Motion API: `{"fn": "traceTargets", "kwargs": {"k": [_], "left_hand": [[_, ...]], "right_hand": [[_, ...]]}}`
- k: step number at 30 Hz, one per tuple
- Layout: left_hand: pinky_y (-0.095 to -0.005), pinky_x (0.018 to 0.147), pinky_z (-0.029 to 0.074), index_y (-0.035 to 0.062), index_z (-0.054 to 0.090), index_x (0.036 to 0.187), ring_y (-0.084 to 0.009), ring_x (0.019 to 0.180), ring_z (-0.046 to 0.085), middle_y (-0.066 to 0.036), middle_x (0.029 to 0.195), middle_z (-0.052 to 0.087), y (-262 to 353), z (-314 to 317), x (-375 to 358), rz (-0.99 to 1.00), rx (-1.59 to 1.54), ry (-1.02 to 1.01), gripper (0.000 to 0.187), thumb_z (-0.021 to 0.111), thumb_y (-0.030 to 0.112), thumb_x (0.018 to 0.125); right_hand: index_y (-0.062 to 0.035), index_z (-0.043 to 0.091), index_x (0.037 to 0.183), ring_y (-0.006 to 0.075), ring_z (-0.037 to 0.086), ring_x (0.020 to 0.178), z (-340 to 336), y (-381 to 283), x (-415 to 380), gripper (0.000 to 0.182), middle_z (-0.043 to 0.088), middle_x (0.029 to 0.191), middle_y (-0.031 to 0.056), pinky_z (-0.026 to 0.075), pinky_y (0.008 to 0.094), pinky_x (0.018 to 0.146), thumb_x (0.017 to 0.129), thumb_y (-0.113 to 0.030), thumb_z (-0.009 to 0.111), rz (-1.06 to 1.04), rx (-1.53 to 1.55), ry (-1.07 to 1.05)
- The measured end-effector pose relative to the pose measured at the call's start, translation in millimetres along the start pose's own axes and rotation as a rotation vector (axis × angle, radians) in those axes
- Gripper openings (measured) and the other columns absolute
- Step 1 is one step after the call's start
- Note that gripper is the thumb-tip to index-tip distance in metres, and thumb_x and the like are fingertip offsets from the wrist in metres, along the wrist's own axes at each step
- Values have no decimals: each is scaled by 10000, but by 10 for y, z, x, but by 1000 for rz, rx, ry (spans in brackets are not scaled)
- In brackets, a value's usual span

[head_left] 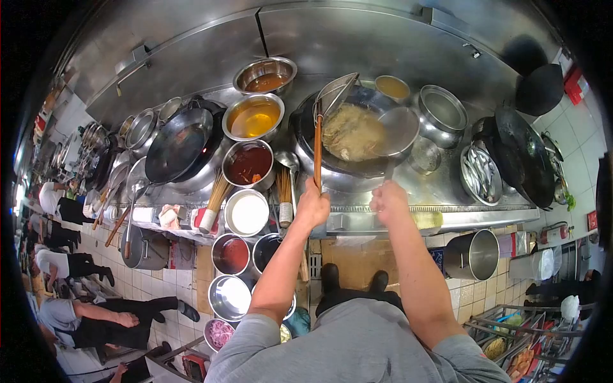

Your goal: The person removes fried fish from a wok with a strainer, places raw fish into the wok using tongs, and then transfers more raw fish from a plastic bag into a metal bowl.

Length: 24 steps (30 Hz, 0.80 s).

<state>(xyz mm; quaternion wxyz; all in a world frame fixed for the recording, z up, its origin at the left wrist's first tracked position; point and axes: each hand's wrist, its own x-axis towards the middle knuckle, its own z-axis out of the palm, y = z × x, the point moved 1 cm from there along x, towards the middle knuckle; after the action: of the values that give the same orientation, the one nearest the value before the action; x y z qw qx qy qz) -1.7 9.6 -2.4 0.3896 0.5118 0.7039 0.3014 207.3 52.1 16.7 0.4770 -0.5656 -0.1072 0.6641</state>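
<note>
My left hand (311,205) is closed around the long wooden handle of a wire-mesh skimmer (336,92). Its mesh head is tilted up at the left rim of a large wok (306,137). Pale golden food (352,131) sits in bubbling, cloudy liquid in that wok; its kind is hard to make out. My right hand (389,199) grips the metal handle of a wide round scoop (400,129), whose head hangs over the wok's right side. Motion blur hides whether the scoop is perforated.
Bowls of amber oil (255,118) and red sauce (249,165) stand left of the wok, beside bamboo brushes (216,198). Another wok (180,143) is farther left. Whole silvery fish (482,173) fill a basin at right. Several people work at far left.
</note>
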Motion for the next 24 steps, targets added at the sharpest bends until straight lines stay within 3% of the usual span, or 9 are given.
{"fn": "traceTargets", "kwargs": {"k": [3, 5, 6, 8, 11, 14, 17, 18, 24], "left_hand": [[-475, 999, 434, -42, 347, 1411, -482, 1175, 585, -374, 1203, 594, 76, -108, 112, 11, 49, 0, 606, 567, 212, 906], [-465, 1019, 416, -52, 353, 1396, -494, 1173, 576, -379, 1182, 598, 128, 32, 40, 3, 17, -8, 595, 562, 210, 904], [-487, 993, 428, -59, 343, 1363, -514, 1136, 584, -391, 1141, 604, 133, 123, -37, 14, -7, -12, 568, 558, 204, 907], [-529, 940, 451, -73, 322, 1297, -555, 1060, 598, -414, 1059, 616, 69, 102, -26, 57, -13, 6, 519, 548, 192, 911], [-504, 767, 511, -63, 325, 1279, -458, 895, 678, -340, 1000, 642, -158, 327, 117, -3, -194, -38, 506, 562, 197, 915], [-321, 391, 344, 91, 410, 1248, -148, 485, 433, -50, 758, 485, 110, 248, 24, -167, -546, -100, 370, 553, 69, 907], [-299, 409, 313, 160, 403, 1128, -112, 489, 381, -14, 726, 445, 22, 214, 74, -244, -927, -169, 288, 544, 35, 910], [-289, 424, 304, 201, 374, 1093, -93, 493, 365, 3, 717, 425, 109, 128, 16, -283, -948, -199, 309, 540, 14, 911], [-299, 440, 326, 196, 348, 1116, -102, 495, 376, -1, 718, 426, 180, 370, 25, -278, -944, -219, 335, 537, 11, 909]], "right_hand": [[-119, 408, 1048, 139, 333, 449, 253, -63, 112, 73, 484, 712, 91, 314, 308, 408, 1006, -69, 376, 41, 125, -70], [-122, 420, 1051, 131, 327, 446, 74, -139, 362, 85, 485, 700, 87, 303, 300, 407, 1006, -66, 373, 79, 102, -120], [-120, 426, 1078, 116, 330, 447, -309, -174, 510, 104, 485, 690, 85, 296, 282, 396, 999, -62, 393, 105, 116, -239], [-119, 420, 1114, 107, 329, 448, -579, -269, 501, 155, 495, 693, 91, 285, 261, 392, 983, -37, 418, 161, 73, -257], [-130, 409, 1174, 84, 321, 437, -594, -433, 361, 222, 515, 699, 95, 258, 223, 366, 981, -20, 420, 161, -9, -178], [-144, 407, 1187, 78, 323, 429, -605, -468, 587, 251, 511, 695, 89, 262, 212, 355, 976, -7, 415, 171, 17, -255], [-144, 398, 1193, 73, 338, 424, -748, -597, 584, 292, 507, 693, 82, 278, 206, 356, 955, 24, 421, 189, -11, -336], [-142, 395, 1195, 72, 345, 425, -888, -647, 571, 308, 508, 693, 79, 285, 207, 358, 945, 37, 425, 202, -9, -362], [-131, 399, 1210, 62, 353, 423, -815, -667, 461, 326, 498, 690, 55, 272, 202, 350, 941, 52, 417, 189, -11, -358]]}}
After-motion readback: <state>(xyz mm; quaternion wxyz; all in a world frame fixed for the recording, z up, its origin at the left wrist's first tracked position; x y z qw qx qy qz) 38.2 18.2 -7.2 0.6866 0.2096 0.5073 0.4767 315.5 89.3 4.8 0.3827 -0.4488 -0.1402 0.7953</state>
